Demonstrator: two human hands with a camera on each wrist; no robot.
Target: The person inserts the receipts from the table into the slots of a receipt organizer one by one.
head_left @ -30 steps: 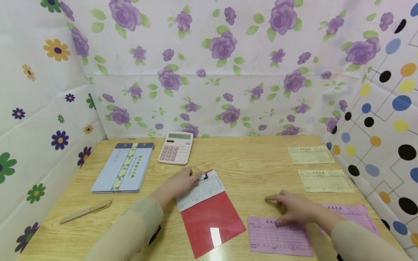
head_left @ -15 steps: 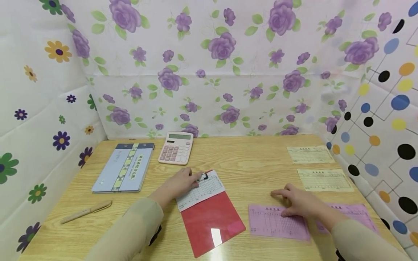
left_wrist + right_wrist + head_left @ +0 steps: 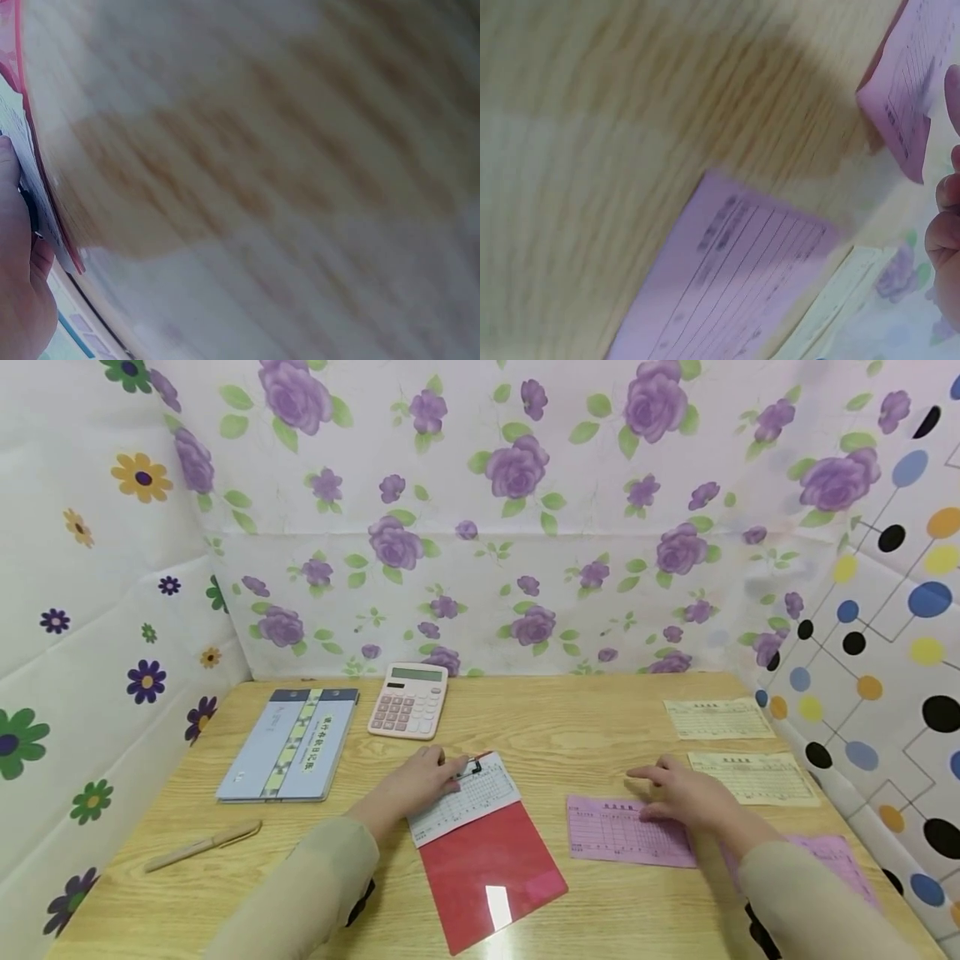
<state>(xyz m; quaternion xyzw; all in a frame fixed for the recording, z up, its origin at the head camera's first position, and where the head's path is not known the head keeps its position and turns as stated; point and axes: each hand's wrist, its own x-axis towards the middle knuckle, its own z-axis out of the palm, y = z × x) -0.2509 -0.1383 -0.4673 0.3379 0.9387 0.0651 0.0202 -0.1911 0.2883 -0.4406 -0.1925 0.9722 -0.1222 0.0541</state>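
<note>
A red clipboard (image 3: 491, 877) with a clipped white printed sheet (image 3: 480, 797) lies at mid-table. My left hand (image 3: 423, 781) holds its top end beside the clip (image 3: 471, 767); in the left wrist view my left hand (image 3: 21, 262) shows at the left edge, fingers around that end. To the right, my right hand (image 3: 690, 797) has its thumb over a pink printed slip (image 3: 611, 839) and its index finger stretched past the far edge. In the right wrist view this pink slip (image 3: 909, 82) looks bent at one corner beside my right hand (image 3: 946, 240). Fingers beneath the slip are hidden.
Another pink slip (image 3: 832, 864) lies partly under my right forearm. Two pale yellow slips, one farther (image 3: 720, 718) and one nearer (image 3: 753, 777), lie at the right. At left are a blue account book (image 3: 288, 747), a pink calculator (image 3: 408, 702) and a tan pen (image 3: 202, 845).
My right hand has moved away from me across the table, and the pink slip has travelled with it. My left hand and the clipboard have stayed in place.
</note>
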